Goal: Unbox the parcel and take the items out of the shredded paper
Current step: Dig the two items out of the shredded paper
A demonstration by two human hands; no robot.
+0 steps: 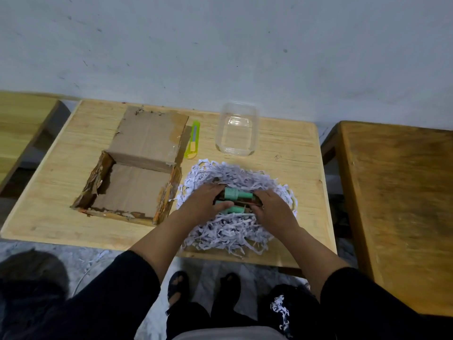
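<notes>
A heap of white shredded paper point(235, 229) lies on the front right of the wooden table point(58, 173). In its middle sit mint-green items point(236, 194), tube-shaped with dark parts, partly hidden. My left hand point(204, 204) grips them from the left and my right hand point(274, 212) from the right. The opened cardboard box point(132, 190) lies to the left with its flap folded back and nothing inside.
A green utility knife point(193, 141) lies beside the box flap. A clear plastic container point(237, 130) stands at the back of the table. Other wooden tables point(392, 204) flank both sides. Paper shreds lie on the floor near my feet.
</notes>
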